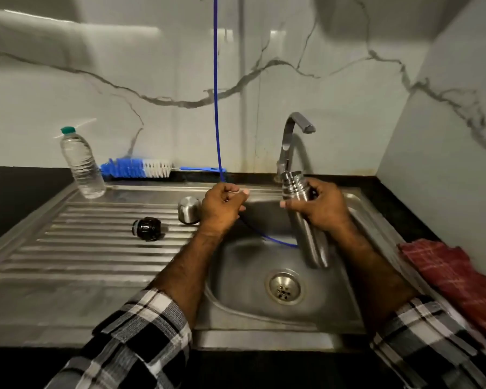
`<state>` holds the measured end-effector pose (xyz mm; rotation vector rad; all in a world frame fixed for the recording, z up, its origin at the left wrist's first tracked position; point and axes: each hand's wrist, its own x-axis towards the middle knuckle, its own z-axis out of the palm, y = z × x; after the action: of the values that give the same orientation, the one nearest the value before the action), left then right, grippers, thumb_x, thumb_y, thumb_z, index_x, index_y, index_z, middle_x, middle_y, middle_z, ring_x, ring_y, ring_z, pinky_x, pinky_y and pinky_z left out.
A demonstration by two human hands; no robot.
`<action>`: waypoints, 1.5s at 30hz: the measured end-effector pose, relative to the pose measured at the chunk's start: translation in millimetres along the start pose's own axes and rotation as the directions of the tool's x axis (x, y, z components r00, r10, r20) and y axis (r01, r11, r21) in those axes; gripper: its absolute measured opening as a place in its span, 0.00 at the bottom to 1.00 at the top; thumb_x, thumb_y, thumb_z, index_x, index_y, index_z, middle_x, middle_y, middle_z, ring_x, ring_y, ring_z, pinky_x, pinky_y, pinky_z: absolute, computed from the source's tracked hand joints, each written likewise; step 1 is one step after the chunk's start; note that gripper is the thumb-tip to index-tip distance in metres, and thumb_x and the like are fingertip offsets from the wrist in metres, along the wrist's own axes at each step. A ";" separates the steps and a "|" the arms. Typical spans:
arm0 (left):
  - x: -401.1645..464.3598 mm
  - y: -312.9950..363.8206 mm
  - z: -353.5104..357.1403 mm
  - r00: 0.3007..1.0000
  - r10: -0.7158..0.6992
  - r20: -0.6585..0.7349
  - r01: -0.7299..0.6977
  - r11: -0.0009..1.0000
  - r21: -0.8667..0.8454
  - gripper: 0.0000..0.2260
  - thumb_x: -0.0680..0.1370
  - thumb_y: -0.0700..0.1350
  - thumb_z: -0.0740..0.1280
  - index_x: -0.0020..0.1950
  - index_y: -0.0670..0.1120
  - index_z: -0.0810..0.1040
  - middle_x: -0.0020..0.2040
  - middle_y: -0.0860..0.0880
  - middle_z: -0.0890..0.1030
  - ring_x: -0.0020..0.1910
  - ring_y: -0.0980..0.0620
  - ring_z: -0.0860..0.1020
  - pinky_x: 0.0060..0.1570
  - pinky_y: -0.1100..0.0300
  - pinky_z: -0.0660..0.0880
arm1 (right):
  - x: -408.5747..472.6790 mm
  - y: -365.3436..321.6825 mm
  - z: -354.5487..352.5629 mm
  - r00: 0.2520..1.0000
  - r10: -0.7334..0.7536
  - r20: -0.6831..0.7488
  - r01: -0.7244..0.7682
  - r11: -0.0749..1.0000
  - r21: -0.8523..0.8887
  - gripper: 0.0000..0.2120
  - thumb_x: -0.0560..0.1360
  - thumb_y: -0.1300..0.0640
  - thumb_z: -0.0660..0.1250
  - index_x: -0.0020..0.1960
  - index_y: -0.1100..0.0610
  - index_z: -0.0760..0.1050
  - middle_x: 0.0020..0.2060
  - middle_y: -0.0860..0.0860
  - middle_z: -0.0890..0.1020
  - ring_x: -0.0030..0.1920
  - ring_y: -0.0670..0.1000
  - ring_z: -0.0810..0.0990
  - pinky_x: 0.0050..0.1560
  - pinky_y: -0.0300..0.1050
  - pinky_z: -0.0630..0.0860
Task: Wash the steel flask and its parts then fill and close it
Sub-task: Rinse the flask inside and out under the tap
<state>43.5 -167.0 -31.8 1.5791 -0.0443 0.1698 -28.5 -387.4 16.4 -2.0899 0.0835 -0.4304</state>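
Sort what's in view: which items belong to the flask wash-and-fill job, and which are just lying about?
Job:
steel flask, gripped by right hand
steel cup
black stopper
bottle brush
tap
sink
blue tube, pinched by left hand

Lying about:
plastic water bottle
red cloth

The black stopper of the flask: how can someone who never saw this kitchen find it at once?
Look at the ribbed steel draining board left of the sink bowl. The black stopper lies on its ribs, left of the steel cup. It is the only glossy black thing there.
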 end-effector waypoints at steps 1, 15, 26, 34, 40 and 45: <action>0.6 -4.8 0.7 1.000 0.010 0.010 -0.010 0.999 0.035 0.07 0.78 0.45 0.77 0.48 0.49 0.80 0.43 0.44 0.87 0.32 0.52 0.84 0.36 0.55 0.79 | -1.8 7.8 4.4 0.999 0.000 0.032 0.001 0.999 -0.032 0.25 0.62 0.52 0.87 0.57 0.49 0.84 0.46 0.45 0.87 0.46 0.45 0.85 0.50 0.44 0.82; 10.7 -20.7 3.2 0.999 0.015 0.051 -0.021 0.993 0.114 0.05 0.78 0.41 0.76 0.50 0.45 0.82 0.47 0.40 0.88 0.37 0.49 0.86 0.40 0.52 0.83 | -1.2 29.9 28.5 0.971 -0.039 0.237 0.207 0.639 -0.741 0.31 0.67 0.49 0.81 0.69 0.46 0.78 0.60 0.51 0.81 0.59 0.57 0.81 0.63 0.52 0.78; 10.8 -17.7 1.3 0.997 0.032 0.072 -0.041 0.991 0.127 0.05 0.78 0.43 0.77 0.48 0.47 0.82 0.45 0.44 0.88 0.39 0.48 0.87 0.40 0.52 0.84 | -10.2 32.8 41.0 0.937 -0.057 0.344 0.339 0.383 -0.859 0.22 0.73 0.41 0.74 0.66 0.41 0.77 0.59 0.49 0.80 0.60 0.55 0.79 0.63 0.54 0.73; 11.7 -17.9 1.0 0.998 0.017 0.068 -0.025 0.994 0.107 0.05 0.78 0.42 0.77 0.48 0.47 0.81 0.45 0.44 0.88 0.39 0.48 0.87 0.37 0.54 0.81 | -12.4 29.6 47.8 0.924 -0.032 0.380 0.373 0.287 -0.882 0.24 0.74 0.43 0.74 0.69 0.42 0.77 0.62 0.50 0.78 0.62 0.56 0.77 0.67 0.58 0.70; 10.7 -14.6 0.7 0.998 0.005 0.056 -0.009 0.996 0.086 0.04 0.79 0.42 0.76 0.50 0.46 0.82 0.44 0.45 0.88 0.37 0.51 0.86 0.37 0.56 0.83 | -15.0 26.7 59.8 0.900 -0.072 0.430 0.436 0.157 -0.886 0.18 0.75 0.45 0.72 0.65 0.44 0.79 0.60 0.51 0.79 0.62 0.56 0.77 0.68 0.59 0.67; 10.3 -14.3 -1.0 0.999 0.003 0.032 -0.006 0.996 0.092 0.04 0.79 0.44 0.76 0.51 0.47 0.82 0.44 0.46 0.88 0.36 0.54 0.85 0.38 0.57 0.83 | -18.7 27.9 71.7 0.856 -0.083 0.510 0.514 0.029 -0.857 0.15 0.80 0.43 0.67 0.63 0.48 0.80 0.62 0.53 0.80 0.64 0.59 0.76 0.71 0.60 0.62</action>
<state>55.5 -164.9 -44.5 1.6737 -0.0660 0.1517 -18.8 -339.5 -45.9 -3.6385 -0.4587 -0.2462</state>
